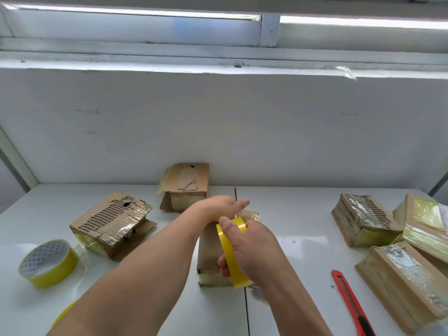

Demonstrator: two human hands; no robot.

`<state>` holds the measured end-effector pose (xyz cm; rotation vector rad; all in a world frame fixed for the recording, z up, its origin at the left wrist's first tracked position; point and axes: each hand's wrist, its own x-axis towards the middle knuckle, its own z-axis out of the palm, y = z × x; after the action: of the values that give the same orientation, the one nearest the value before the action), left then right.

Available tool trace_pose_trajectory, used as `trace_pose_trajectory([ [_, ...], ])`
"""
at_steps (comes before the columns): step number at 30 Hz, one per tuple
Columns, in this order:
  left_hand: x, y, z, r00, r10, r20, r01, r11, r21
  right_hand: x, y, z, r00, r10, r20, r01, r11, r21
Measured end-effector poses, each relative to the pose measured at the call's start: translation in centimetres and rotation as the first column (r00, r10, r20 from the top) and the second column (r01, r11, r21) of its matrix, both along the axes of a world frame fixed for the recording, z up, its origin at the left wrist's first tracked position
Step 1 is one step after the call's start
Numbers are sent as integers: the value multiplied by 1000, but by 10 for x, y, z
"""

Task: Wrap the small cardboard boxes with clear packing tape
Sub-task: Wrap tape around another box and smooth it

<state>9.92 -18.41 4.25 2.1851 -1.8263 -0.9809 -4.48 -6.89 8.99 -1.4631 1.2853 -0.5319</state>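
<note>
A small cardboard box [208, 251] lies lengthwise at the middle of the white table [291, 226]. My left hand [223, 206] lies flat on the box's far end, fingers straight and pointing right. My right hand [249, 248] grips a yellow-tinted tape roll [230, 258] held upright against the box's right side, thumb over the top of the roll. The box's right side is hidden behind the roll and hand.
A torn box [111, 224] and a second tape roll [48, 261] lie at the left. Another box [186, 185] stands against the back wall. Three taped boxes [363, 219] are stacked at the right, with a red utility knife [349, 301] in front of them.
</note>
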Motion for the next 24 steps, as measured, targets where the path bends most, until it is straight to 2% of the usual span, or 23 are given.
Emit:
trace_pose_trajectory([
  [2, -4, -2, -5, 993, -94, 70, 83, 986, 147, -1, 2, 1, 1000, 11, 4, -11, 999, 38],
  [6, -7, -1, -6, 983, -134, 129, 115, 982, 147, -6, 14, 7, 987, -49, 156, 23, 986, 163],
  [11, -12, 8, -17, 952, -87, 294, 80, 996, 37, -6, 45, 0, 977, -78, 197, 33, 975, 220],
  [16, -16, 13, -25, 944, -28, 329, 48, 997, -54, -13, 68, -27, 981, -116, 155, 86, 978, 190],
  [24, -19, 23, -43, 927, 77, 366, 47, 947, -319, -14, 80, -56, 976, -172, 133, 141, 967, 211],
])
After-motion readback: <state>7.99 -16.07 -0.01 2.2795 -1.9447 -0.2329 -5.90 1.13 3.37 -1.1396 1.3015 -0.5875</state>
